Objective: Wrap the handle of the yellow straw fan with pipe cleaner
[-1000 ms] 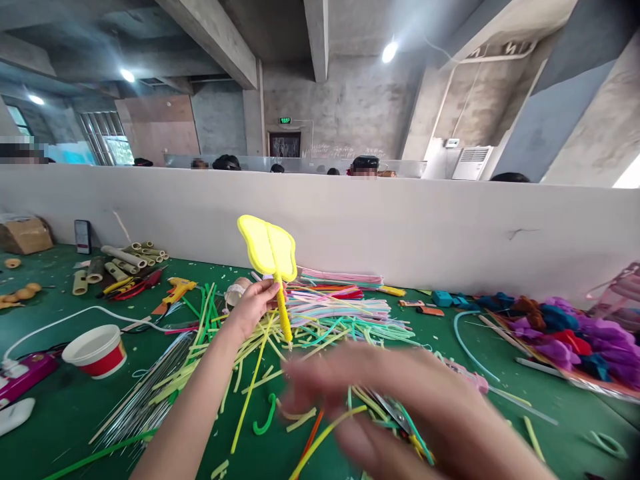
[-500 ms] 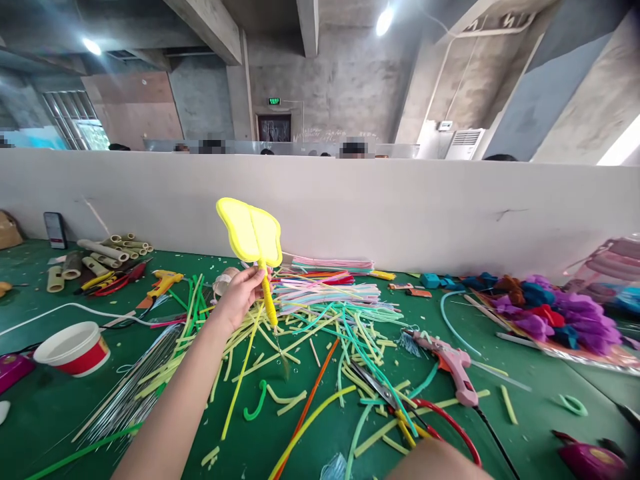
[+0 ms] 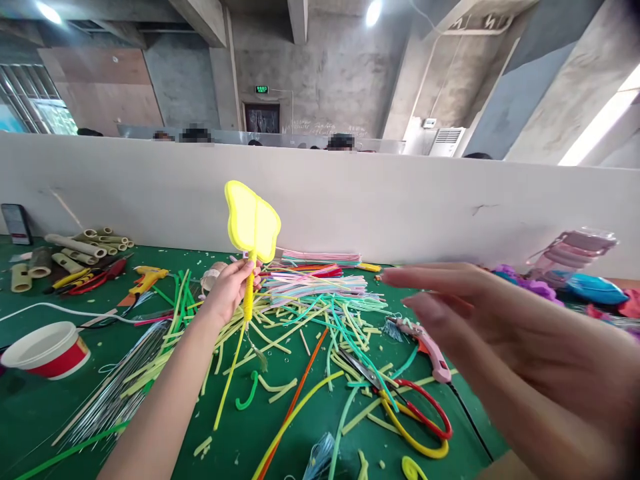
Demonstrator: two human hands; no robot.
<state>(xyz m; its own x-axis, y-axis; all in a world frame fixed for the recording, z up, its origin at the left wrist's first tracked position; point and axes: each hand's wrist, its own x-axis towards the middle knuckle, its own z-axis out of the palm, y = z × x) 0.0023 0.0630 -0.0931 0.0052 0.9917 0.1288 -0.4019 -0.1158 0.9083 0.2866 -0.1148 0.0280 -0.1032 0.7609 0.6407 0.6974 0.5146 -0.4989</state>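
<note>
My left hand (image 3: 231,288) is closed around the handle of a yellow hand fan (image 3: 254,223), holding it upright above the table. The fan has a pale lobed face with a fuzzy yellow rim, and a thin tassel (image 3: 259,353) hangs below its handle. My right hand (image 3: 525,353) is raised close to the camera at the right, fingers stretched out and holding nothing. Near its fingertips, on the table, lie a pink glue gun (image 3: 434,357) and scissors (image 3: 367,370) with red and yellow handles. Behind the left hand are bundles of pastel fuzzy strips (image 3: 320,288).
Cut yellow-green strips and wires (image 3: 117,380) litter the green table (image 3: 280,440). At left stand a paper cup (image 3: 35,363), a yellow glue gun (image 3: 147,280), bamboo tubes (image 3: 75,245) and a phone (image 3: 17,224). A pink bottle (image 3: 575,250) stands at right, before a white partition (image 3: 400,200).
My right hand has risen into view from the bottom edge. The fan has turned slightly in my left hand's grip. The view has shifted to the right.
</note>
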